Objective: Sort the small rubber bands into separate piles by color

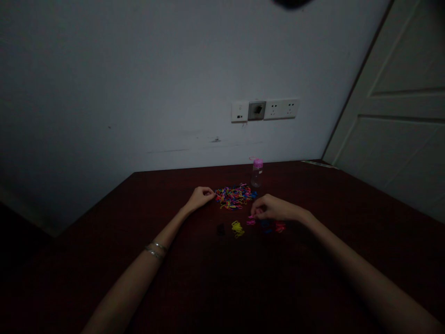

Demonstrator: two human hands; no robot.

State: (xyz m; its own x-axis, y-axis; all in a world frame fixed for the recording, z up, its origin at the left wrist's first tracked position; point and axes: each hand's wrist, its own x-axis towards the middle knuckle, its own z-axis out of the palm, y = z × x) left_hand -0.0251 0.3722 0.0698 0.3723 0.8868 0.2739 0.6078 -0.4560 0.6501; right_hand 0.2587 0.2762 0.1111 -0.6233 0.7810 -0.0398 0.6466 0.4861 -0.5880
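It's a dim room, with a pale wall [156,83] ahead of the hands, a row of wall sockets [273,109] set into it, and a panelled door [399,120] off beyond the right arm. The dark reddish surface [194,287] stretches under both arms. Between the two hands lies a tangled, many-coloured pile of small bands [233,196]. The left hand [200,198] is at the pile's near-left edge, thumb and forefinger close together with their tips right by the bands; from where I stand I cannot tell whether they pinch one. The right hand [270,207] is low, its fingers curled and the tips bunched just above a little pink group [251,222]; some pink shows at those fingertips, but I cannot tell how firmly it is gripped, if at all. Just under that palm and wrist sit a blue group [266,227] and a red group [280,227], while a yellow group [238,229] and a black group [220,229] lie nearer the person, between the hands. Beyond the right hand a clear bottle with a pink lid [257,177] stands upright, and silvery bangles [156,249] circle the left forearm.
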